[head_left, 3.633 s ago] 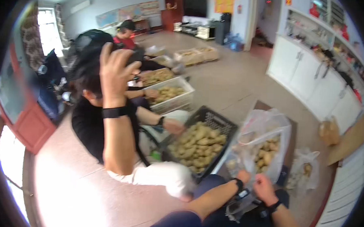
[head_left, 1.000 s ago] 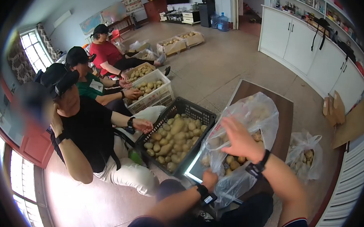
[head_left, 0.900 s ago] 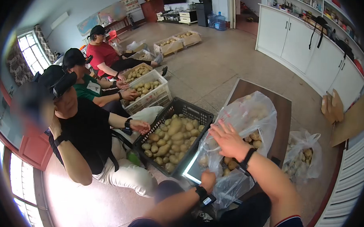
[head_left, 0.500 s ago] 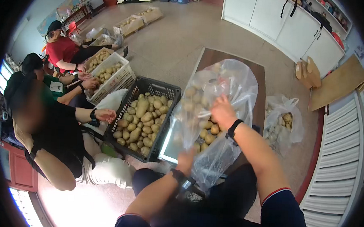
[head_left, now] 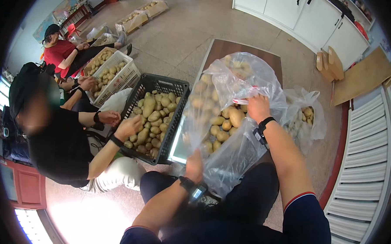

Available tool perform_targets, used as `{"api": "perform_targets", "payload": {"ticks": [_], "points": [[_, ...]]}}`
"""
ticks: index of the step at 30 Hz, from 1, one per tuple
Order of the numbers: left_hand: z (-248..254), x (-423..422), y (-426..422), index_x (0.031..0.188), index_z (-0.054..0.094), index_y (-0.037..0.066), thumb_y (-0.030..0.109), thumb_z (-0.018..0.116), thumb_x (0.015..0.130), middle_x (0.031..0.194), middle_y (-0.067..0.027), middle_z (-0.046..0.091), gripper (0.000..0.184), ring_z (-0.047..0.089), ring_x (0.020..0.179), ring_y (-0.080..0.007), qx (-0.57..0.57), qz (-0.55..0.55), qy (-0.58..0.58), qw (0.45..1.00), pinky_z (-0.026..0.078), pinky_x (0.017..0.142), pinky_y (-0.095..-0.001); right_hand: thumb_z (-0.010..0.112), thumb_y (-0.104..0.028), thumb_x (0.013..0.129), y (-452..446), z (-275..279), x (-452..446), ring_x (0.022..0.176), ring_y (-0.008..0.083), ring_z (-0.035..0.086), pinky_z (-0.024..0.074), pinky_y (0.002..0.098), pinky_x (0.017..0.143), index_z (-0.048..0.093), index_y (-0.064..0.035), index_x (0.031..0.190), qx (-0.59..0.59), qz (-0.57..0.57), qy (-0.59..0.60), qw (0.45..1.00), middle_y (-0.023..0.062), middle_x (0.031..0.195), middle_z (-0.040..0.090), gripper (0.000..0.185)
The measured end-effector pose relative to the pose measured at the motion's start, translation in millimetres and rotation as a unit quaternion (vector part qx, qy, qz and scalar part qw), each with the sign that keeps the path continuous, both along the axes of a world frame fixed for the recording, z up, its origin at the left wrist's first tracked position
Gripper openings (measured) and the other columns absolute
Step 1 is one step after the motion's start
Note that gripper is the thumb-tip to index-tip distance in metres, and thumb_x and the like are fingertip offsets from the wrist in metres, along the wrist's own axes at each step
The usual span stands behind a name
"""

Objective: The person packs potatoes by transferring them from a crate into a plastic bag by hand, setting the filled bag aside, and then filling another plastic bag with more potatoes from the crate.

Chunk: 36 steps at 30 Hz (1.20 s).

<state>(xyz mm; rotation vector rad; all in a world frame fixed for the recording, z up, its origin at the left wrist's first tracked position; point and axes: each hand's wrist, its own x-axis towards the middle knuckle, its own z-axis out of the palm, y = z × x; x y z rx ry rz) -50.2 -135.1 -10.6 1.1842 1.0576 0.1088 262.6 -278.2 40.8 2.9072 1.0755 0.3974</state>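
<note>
The right hand [head_left: 259, 108] has its grip closed around gathered plastic at the far-right side of the opening of the clear bag [head_left: 232, 82], seemingly to keep that side drawn back from the potatoes [head_left: 236, 118]. The left hand [head_left: 194, 167] is at the near-left edge, thumb up, perhaps steadying it; its grip looks narrow, though blur means I cannot tell whether it pinches the plastic.

The bag lies on the brown surface [head_left: 227, 47], directly before the person's knees, likely for easy reach with both hands. Its long axis runs away from the lap, roughly along the surface's length, and the opening faces up and towards the person. The black crate [head_left: 164, 79] is just beside it on the left (a co-worker's hand [head_left: 130, 127] is over that one).
</note>
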Motion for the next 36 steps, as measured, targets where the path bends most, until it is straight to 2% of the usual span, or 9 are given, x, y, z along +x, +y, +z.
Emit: {"api": "perform_targets", "payload": {"ticks": [5,7,10,15,20,25,28,32,36], "points": [[7,-11,-2,0.095,0.062,-0.004,0.047,0.043,0.1,0.081,-0.0099,0.06,0.055,0.053,0.075,-0.0183,0.025,-0.016,-0.003,1.0,0.045,0.067,-0.0367,0.058,-0.019,0.083,11,4,-10,0.099,0.0296,0.061,0.044,0.0454,0.087,0.065,-0.0067,0.097,0.013,-0.009,0.046,0.999,0.0131,0.1,0.066,0.021],[-7,-19,0,0.094,0.063,-0.005,0.047,0.044,0.1,0.083,-0.0132,0.062,0.055,0.054,0.077,-0.0197,-0.073,0.034,-0.031,0.996,0.046,0.069,-0.037,0.058,-0.02,0.083,14,-2,-15,0.099,0.0304,0.061,0.0443,0.0461,0.087,0.066,-0.0065,0.096,0.018,-0.005,0.057,0.998,0.0136,0.1,0.065,0.021],[35,-28,-3,0.094,0.063,-0.005,0.046,0.044,0.1,0.085,-0.0152,0.063,0.055,0.055,0.078,-0.0207,-0.06,-0.009,0.032,0.998,0.046,0.068,-0.0381,0.059,-0.021,0.083,15,-6,-23,0.099,0.0312,0.062,0.0455,0.0461,0.086,0.066,-0.0063,0.093,0.036,-0.001,0.061,0.997,0.0141,0.1,0.065,0.02],[-18,-57,-4,0.096,0.063,-0.006,0.045,0.043,0.1,0.084,-0.0166,0.064,0.056,0.056,0.074,-0.0221,-0.012,-0.042,-0.016,0.999,0.046,0.067,-0.0398,0.058,-0.02,0.083,14,-5,-35,0.096,0.031,0.063,0.0479,0.0448,0.081,0.068,-0.0064,0.089,0.027,0.031,0.049,0.998,0.0143,0.098,0.066,0.018],[-6,-56,-5,0.096,0.064,-0.006,0.043,0.041,0.101,0.084,-0.0166,0.065,0.054,0.055,0.073,-0.0217,-0.013,-0.037,0.009,0.999,0.046,0.067,-0.0397,0.056,-0.017,0.083,16,-1,-29,0.094,0.0289,0.064,0.047,0.0436,0.082,0.069,-0.0084,0.089,-0.008,0.017,0.005,1.0,0.0117,0.097,0.067,0.016],[-77,-44,28,0.099,0.061,-0.007,0.032,0.045,0.101,0.084,-0.0159,0.064,0.043,0.059,0.077,-0.0207,0.304,-0.132,-0.023,0.943,0.047,0.068,-0.0373,0.057,-0.015,0.082,-4,4,-7,0.094,0.0271,0.065,0.0468,0.0435,0.083,0.069,-0.0105,0.09,-0.078,-0.042,0.005,0.996,0.0099,0.098,0.066,0.015],[16,-22,21,0.102,0.059,-0.007,0.026,0.053,0.095,0.087,-0.0199,0.064,0.034,0.063,0.082,-0.0289,0.157,-0.02,0.029,0.987,0.05,0.074,-0.0385,0.056,-0.015,0.083,-16,1,-1,0.093,0.0261,0.065,0.0462,0.0424,0.083,0.07,-0.0113,0.089,-0.077,-0.049,0.002,0.996,0.0086,0.098,0.067,0.016],[27,-13,33,0.106,0.058,-0.006,0.019,0.063,0.086,0.095,-0.0241,0.061,0.033,0.06,0.094,-0.0364,0.194,-0.061,0.092,0.975,0.049,0.081,-0.0423,0.054,-0.015,0.084,-26,1,-13,0.094,0.025,0.064,0.0455,0.0412,0.084,0.071,-0.0108,0.09,-0.078,-0.038,-0.005,0.996,0.0059,0.095,0.067,0.018],[43,-5,43,0.12,0.047,-0.003,0.015,0.071,0.074,0.113,-0.021,0.052,0.054,0.045,0.116,-0.0378,0.46,-0.089,0.036,0.883,0.039,0.096,-0.0428,0.057,-0.011,0.078,-13,16,-14,0.089,0.0292,0.065,0.0493,0.0434,0.08,0.07,-0.0033,0.087,-0.034,0.0,-0.008,0.999,0.012,0.09,0.067,0.018]]}}
